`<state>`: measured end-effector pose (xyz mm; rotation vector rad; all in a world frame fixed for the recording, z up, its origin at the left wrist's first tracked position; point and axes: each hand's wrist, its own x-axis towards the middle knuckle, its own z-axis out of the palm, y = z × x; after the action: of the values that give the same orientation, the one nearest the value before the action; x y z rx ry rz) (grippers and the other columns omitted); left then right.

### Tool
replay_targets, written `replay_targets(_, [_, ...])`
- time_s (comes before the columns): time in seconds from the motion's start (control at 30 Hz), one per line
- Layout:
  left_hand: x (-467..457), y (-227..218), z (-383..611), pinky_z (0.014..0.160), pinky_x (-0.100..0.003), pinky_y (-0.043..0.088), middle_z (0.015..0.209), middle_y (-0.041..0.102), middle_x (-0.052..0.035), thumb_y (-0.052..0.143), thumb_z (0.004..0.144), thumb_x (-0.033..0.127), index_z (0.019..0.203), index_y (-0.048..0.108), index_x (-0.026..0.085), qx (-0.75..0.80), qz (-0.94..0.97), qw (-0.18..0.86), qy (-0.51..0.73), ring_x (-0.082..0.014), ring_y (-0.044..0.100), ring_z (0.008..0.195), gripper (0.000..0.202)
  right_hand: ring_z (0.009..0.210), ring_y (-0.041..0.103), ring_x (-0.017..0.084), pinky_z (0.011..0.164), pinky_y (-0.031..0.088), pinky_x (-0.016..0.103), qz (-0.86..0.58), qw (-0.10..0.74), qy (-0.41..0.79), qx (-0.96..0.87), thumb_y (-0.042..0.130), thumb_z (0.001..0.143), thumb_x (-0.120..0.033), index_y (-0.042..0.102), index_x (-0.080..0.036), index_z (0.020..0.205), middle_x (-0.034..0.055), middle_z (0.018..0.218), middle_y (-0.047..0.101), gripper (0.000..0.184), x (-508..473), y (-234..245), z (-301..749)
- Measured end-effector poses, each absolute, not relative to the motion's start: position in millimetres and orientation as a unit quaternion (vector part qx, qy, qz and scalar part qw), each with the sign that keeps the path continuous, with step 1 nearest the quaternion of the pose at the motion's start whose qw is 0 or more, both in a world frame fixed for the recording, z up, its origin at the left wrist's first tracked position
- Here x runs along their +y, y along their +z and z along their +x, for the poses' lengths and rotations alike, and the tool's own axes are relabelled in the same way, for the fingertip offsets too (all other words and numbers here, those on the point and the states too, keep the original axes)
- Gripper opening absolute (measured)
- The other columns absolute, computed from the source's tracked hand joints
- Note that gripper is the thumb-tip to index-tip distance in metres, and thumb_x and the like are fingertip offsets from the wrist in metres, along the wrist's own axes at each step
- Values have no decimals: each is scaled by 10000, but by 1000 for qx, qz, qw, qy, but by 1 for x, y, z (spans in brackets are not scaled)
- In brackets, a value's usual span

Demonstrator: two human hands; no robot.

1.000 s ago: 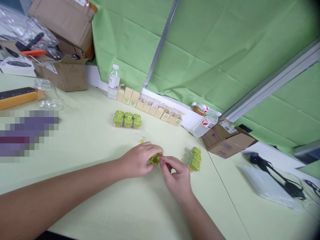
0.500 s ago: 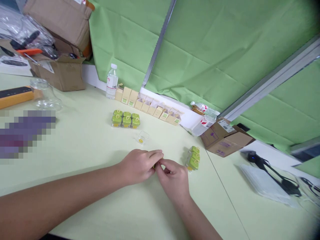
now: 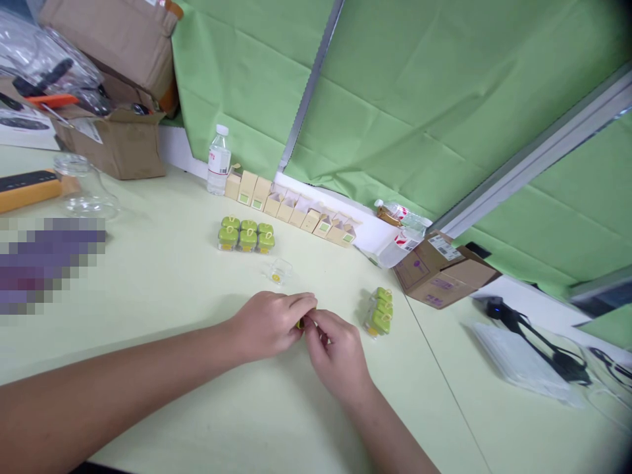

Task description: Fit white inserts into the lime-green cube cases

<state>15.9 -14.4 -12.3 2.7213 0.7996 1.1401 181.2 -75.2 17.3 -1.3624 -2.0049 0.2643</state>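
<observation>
A small green lid [image 3: 299, 323] is held between my two hands above the table, mostly hidden by the fingers. My left hand [image 3: 269, 326] is closed around it from the left. On the other side, the fingertips of my right hand [image 3: 338, 352] pinch at its edge. Just beyond them stands an open clear box [image 3: 280, 271] with a yellow sticker. Several clear boxes with green lids and yellow handles [image 3: 247, 235] form a block at the back left. A shorter row of the same lidded boxes [image 3: 380, 313] lies to the right of my hands.
Small cream cartons [image 3: 291, 208] line the table's back edge beside an upright water bottle [image 3: 218, 161]. Another bottle [image 3: 399, 245] leans near a cardboard box [image 3: 442, 270] at right. A glass jar [image 3: 89, 191] and an orange-black device [image 3: 29, 189] stand at left.
Both hands keep hold of the lid. The right fingertips have shifted slightly, and a little more of its green edge shows. The whole view has moved slightly.
</observation>
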Motion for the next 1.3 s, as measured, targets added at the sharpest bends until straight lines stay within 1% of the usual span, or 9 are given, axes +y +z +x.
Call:
replay_targets(0.2, [-14, -12, 15, 604, -264, 533, 947, 717, -40, 487, 803, 95, 1143, 545, 205, 261, 888, 58, 374, -183, 696, 752, 362, 511, 514, 114, 546, 416, 242, -561, 345, 122, -743, 533, 914, -201, 680, -229, 928, -25, 666, 648, 151, -76, 15, 183])
replay_targets(0.47, [-16, -13, 16, 575, -256, 509, 969, 713, -41, 473, 803, 71, 1138, 549, 208, 242, 898, 43, 366, -174, 684, 726, 369, 531, 477, 122, 539, 378, 252, -560, 336, 93, -751, 537, 913, -201, 652, -220, 721, -23, 594, 570, 225, -74, 13, 182])
replay_targets(0.57, [-15, -14, 16, 594, -262, 515, 987, 710, -44, 473, 809, 70, 1142, 550, 207, 240, 896, 42, 371, -175, 685, 739, 368, 543, 482, 122, 543, 381, 252, -562, 340, 93, -749, 543, 917, -216, 634, -216, 694, -22, 596, 568, 242, -73, 13, 182])
replay_targets(0.7, [-13, -13, 15, 599, -255, 509, 989, 708, -39, 477, 838, 91, 1157, 544, 210, 241, 894, 54, 374, -165, 683, 733, 347, 535, 502, 115, 530, 408, 242, -556, 350, 126, -744, 552, 906, -212, 666, -218, 769, -18, 643, 622, 178, -74, 17, 181])
replay_targets(0.83, [-9, -9, 12, 600, -250, 496, 1023, 714, -28, 499, 840, 114, 1168, 536, 213, 236, 895, 67, 373, -157, 685, 742, 345, 546, 543, 114, 530, 462, 239, -545, 372, 156, -735, 540, 918, -216, 696, -226, 931, -3, 735, 685, 157, -76, 22, 181])
replay_targets(1.0, [-7, -6, 9, 628, -238, 506, 1120, 706, -5, 522, 827, 125, 1210, 520, 233, 235, 891, 95, 376, -145, 700, 816, 398, 569, 583, 113, 518, 496, 239, -562, 427, 150, -692, 635, 874, -262, 667, -229, 1012, 15, 813, 680, 145, -75, 20, 185])
replay_targets(1.13, [-8, -4, 8, 659, -230, 522, 1172, 700, -10, 518, 861, 159, 1259, 506, 236, 222, 888, 95, 390, -144, 703, 873, 406, 680, 618, 135, 510, 521, 236, -574, 467, 275, -614, 723, 815, -342, 577, -233, 1055, 32, 941, 633, 301, -71, 19, 187])
replay_targets(1.2, [-8, -4, 8, 678, -232, 533, 1226, 683, -13, 518, 862, 159, 1282, 499, 236, 203, 892, 93, 392, -144, 703, 905, 428, 766, 625, 156, 549, 550, 252, -546, 473, 366, -587, 741, 805, -367, 580, -231, 1037, 41, 974, 631, 313, -69, 20, 187])
replay_targets(1.3, [-7, -4, 7, 684, -233, 542, 1298, 655, -13, 523, 860, 150, 1269, 513, 243, 172, 898, 89, 395, -144, 705, 921, 419, 802, 624, 166, 624, 570, 283, -507, 457, 456, -571, 763, 795, -378, 630, -209, 1003, 43, 924, 658, 299, -66, 23, 189])
